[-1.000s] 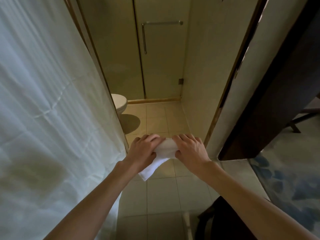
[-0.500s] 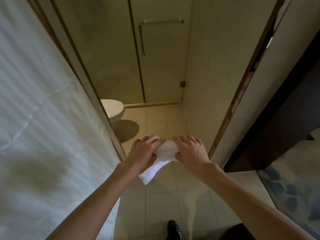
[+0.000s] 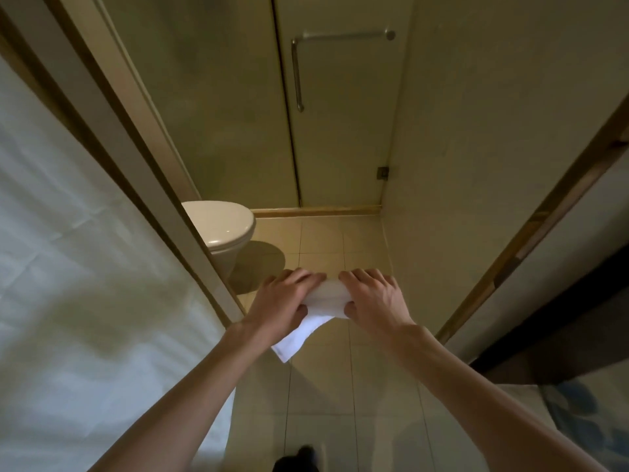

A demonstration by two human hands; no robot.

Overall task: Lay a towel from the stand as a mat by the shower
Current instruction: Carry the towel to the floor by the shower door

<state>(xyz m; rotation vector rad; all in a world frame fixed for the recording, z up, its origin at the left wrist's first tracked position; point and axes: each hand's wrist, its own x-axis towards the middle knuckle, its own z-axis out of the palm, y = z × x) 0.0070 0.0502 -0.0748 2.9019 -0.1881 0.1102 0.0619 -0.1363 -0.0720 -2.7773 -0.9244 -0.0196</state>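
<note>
From the head camera, both hands are out in front at about waist height, gripping one folded white towel [image 3: 318, 318] between them. The left hand [image 3: 284, 303] clasps its left end and the right hand [image 3: 371, 301] its right end, knuckles up, fingers curled over the far edge; a loose corner hangs below the left hand.

The step in hand looks like carrying the towel in toward the shower door [image 3: 340, 124], which stands well ahead of the hands with its handle [image 3: 297, 73] high up. To do it well, keep both grips firm and the fold intact until close to the door sill, then lower and let the cloth open flat, its long edge along the threshold.

Room is narrow: a door frame [image 3: 146, 165] runs just left of the left hand, a wall [image 3: 476, 165] rises close on the right, and the toilet [image 3: 221, 229] sits ahead-left. The bare floor tiles [image 3: 323, 240] beyond the hands, before the door, offer the open patch.
</note>
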